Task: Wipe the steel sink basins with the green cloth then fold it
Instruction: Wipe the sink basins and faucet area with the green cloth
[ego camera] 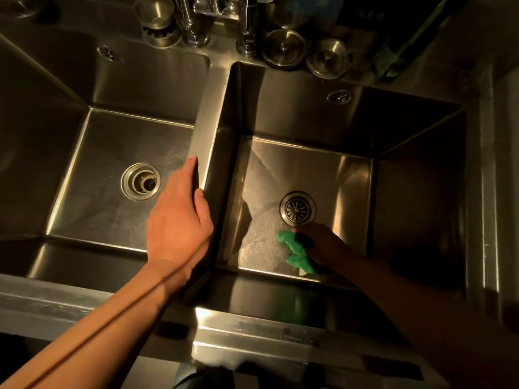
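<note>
Beside green cloth [295, 252], drain strainer [297, 210]; behind basin [309, 108], perhaps stoppers [283, 47].

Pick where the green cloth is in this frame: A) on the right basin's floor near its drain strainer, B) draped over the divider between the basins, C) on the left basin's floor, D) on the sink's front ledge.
A: the green cloth, bunched in the right hand, lies on the floor of the right basin, just in front of the drain strainer.
</note>
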Demonstrator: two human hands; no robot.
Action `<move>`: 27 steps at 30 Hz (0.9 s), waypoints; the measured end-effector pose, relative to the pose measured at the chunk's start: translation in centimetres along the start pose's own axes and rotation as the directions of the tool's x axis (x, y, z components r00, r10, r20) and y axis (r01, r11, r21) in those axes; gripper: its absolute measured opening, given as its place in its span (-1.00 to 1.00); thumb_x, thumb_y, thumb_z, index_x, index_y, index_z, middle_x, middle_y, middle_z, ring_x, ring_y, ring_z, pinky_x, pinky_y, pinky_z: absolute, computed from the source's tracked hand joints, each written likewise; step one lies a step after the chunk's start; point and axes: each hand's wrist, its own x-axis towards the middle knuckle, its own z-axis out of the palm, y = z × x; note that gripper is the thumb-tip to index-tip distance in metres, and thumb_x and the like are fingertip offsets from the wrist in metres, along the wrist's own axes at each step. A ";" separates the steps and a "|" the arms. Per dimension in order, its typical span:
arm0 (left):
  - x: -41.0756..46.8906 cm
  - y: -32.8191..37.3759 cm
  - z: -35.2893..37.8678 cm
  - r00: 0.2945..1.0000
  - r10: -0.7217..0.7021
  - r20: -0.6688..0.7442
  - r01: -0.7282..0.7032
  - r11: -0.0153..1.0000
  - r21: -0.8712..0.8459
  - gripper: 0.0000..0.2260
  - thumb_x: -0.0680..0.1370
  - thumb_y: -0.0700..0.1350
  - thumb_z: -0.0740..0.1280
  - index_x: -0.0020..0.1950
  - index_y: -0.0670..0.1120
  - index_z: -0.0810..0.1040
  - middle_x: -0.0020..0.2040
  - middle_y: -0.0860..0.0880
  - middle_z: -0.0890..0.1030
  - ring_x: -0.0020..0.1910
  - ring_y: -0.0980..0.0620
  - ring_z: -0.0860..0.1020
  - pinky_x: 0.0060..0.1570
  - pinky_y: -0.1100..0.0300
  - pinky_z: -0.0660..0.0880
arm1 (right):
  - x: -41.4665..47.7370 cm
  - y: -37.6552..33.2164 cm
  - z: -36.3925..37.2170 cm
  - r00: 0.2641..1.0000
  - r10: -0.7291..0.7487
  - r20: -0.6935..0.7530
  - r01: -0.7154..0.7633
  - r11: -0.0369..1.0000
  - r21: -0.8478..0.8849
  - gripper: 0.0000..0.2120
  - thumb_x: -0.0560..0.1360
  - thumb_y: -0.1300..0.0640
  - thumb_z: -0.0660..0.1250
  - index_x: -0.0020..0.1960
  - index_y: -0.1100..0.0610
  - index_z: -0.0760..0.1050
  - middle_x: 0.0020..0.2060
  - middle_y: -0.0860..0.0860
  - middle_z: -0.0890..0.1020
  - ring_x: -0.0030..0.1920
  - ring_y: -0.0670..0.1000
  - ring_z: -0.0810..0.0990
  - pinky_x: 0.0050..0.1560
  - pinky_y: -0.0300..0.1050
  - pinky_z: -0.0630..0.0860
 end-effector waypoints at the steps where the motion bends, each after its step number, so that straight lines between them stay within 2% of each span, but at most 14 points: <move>1: 0.0 0.0 0.0 1.000 -0.003 -0.004 0.003 1.000 0.000 -0.50 0.65 -0.02 0.14 0.59 0.21 0.16 0.47 0.23 0.40 0.36 0.12 0.47 0.19 0.14 0.42 | 0.2 -0.7 -0.2 1.000 -0.021 -0.007 0.022 0.998 0.053 -0.57 0.55 0.25 0.31 0.39 -0.01 0.51 0.31 0.03 0.55 0.33 0.10 0.51 0.30 -0.10 0.41; 3: 0.0 -0.1 0.1 1.000 -0.003 -0.008 0.003 1.000 -0.003 -0.50 0.65 -0.01 0.14 0.59 0.20 0.17 0.47 0.25 0.39 0.36 0.14 0.46 0.21 0.16 0.41 | 0.0 -2.6 -1.0 0.995 -0.098 -0.007 0.098 0.986 0.138 -0.55 0.53 0.31 0.31 0.38 0.02 0.52 0.27 0.03 0.59 0.28 0.08 0.56 0.24 -0.15 0.43; 4: 0.1 -0.1 0.1 1.000 -0.002 -0.006 0.002 1.000 -0.007 -0.50 0.65 -0.01 0.14 0.59 0.20 0.17 0.47 0.25 0.39 0.37 0.15 0.45 0.22 0.16 0.40 | -0.2 -3.4 -1.4 0.983 -0.181 -0.029 0.184 0.971 0.156 -0.54 0.52 0.35 0.31 0.38 0.09 0.53 0.27 0.08 0.60 0.27 0.09 0.57 0.26 -0.13 0.44; 7: 0.1 -0.3 0.2 1.000 -0.002 -0.009 0.002 1.000 -0.009 -0.50 0.65 0.00 0.13 0.60 0.19 0.16 0.49 0.25 0.39 0.39 0.14 0.46 0.24 0.17 0.39 | -1.5 -5.9 -2.1 0.909 -0.406 -0.098 0.409 0.912 0.014 -0.52 0.46 0.43 0.30 0.38 0.28 0.52 0.33 0.23 0.54 0.34 0.21 0.51 0.45 0.02 0.34; 9: 0.0 -0.3 0.3 1.000 0.004 -0.012 -0.004 1.000 -0.010 -0.50 0.65 0.00 0.12 0.60 0.19 0.16 0.49 0.25 0.38 0.38 0.14 0.46 0.23 0.17 0.39 | -2.9 -7.8 -1.8 0.873 -0.472 -0.126 0.463 0.881 -0.097 -0.54 0.43 0.45 0.34 0.32 0.27 0.57 0.30 0.24 0.58 0.31 0.27 0.54 0.45 0.03 0.29; 12: 0.0 -0.4 0.3 1.000 0.013 -0.012 -0.013 1.000 -0.006 -0.52 0.67 0.01 0.11 0.60 0.20 0.16 0.49 0.25 0.38 0.38 0.13 0.46 0.22 0.17 0.39 | -5.7 -9.5 -2.3 0.841 -0.518 -0.156 0.508 0.855 -0.098 -0.61 0.47 0.30 0.28 0.27 0.16 0.63 0.21 0.11 0.66 0.23 0.12 0.59 0.36 -0.10 0.38; 14: -0.1 -0.4 0.3 1.000 0.014 -0.015 -0.014 1.000 -0.001 -0.52 0.67 0.00 0.12 0.60 0.19 0.17 0.48 0.25 0.38 0.36 0.13 0.46 0.21 0.17 0.37 | -7.4 -9.3 -3.2 0.872 -0.478 -0.106 0.479 0.878 -0.017 -0.54 0.45 0.30 0.26 0.30 0.08 0.60 0.21 0.04 0.66 0.20 0.04 0.58 0.32 -0.16 0.44; 17: -0.1 -0.2 0.3 1.000 -0.003 -0.010 0.003 1.000 -0.001 -0.52 0.67 0.00 0.12 0.59 0.20 0.18 0.49 0.25 0.38 0.36 0.12 0.46 0.21 0.18 0.36 | -9.2 -8.8 -2.6 0.944 -0.311 0.109 0.292 0.943 0.161 -0.52 0.55 0.30 0.28 0.43 0.01 0.49 0.30 -0.01 0.60 0.26 -0.03 0.55 0.32 -0.39 0.34; 19: -0.1 -0.1 0.2 1.000 -0.002 -0.003 0.002 1.000 0.010 -0.53 0.67 0.00 0.13 0.59 0.21 0.17 0.50 0.25 0.38 0.36 0.12 0.47 0.22 0.20 0.35 | -10.1 -9.5 -1.0 0.966 -0.192 0.170 0.139 0.949 0.283 -0.52 0.58 0.24 0.31 0.45 -0.08 0.46 0.32 -0.05 0.58 0.26 -0.10 0.53 0.34 -0.32 0.37; 21: -0.1 0.1 0.0 1.000 0.002 0.007 -0.002 1.000 0.027 -0.53 0.68 0.01 0.12 0.60 0.22 0.16 0.51 0.23 0.37 0.38 0.12 0.47 0.24 0.23 0.33 | -10.7 -10.3 0.2 0.966 -0.145 0.214 0.048 0.914 0.403 -0.52 0.61 0.19 0.28 0.49 -0.12 0.41 0.37 -0.04 0.54 0.30 -0.10 0.51 0.35 -0.26 0.38; 24: -0.1 0.5 -0.1 0.999 -0.025 0.028 0.024 0.999 0.042 -0.53 0.69 0.03 0.10 0.60 0.24 0.13 0.52 0.29 0.33 0.40 0.13 0.46 0.28 0.21 0.32 | -10.8 -11.0 0.6 0.956 -0.117 0.270 0.002 0.920 0.391 -0.48 0.60 0.05 0.20 0.54 -0.19 0.28 0.48 -0.05 0.43 0.43 -0.05 0.42 0.49 -0.10 0.31; 25: -0.1 0.6 -0.1 0.999 -0.030 0.036 0.029 0.999 0.041 -0.53 0.69 0.03 0.09 0.60 0.24 0.13 0.51 0.35 0.31 0.40 0.20 0.44 0.29 0.22 0.32 | -10.9 -11.2 0.5 0.951 -0.125 0.282 0.020 0.937 0.348 -0.46 0.59 0.00 0.17 0.56 -0.18 0.24 0.52 -0.07 0.38 0.49 -0.03 0.34 0.53 -0.03 0.24; 27: -0.1 0.5 0.0 0.998 -0.032 0.049 0.030 0.999 0.040 -0.53 0.69 0.02 0.08 0.60 0.24 0.13 0.45 0.52 0.23 0.33 0.50 0.33 0.27 0.33 0.27 | -10.7 -11.7 0.2 0.932 -0.137 0.335 0.035 0.955 0.293 -0.43 0.59 -0.17 0.13 0.59 -0.18 0.16 0.58 -0.11 0.26 0.58 0.01 0.18 0.57 0.09 0.13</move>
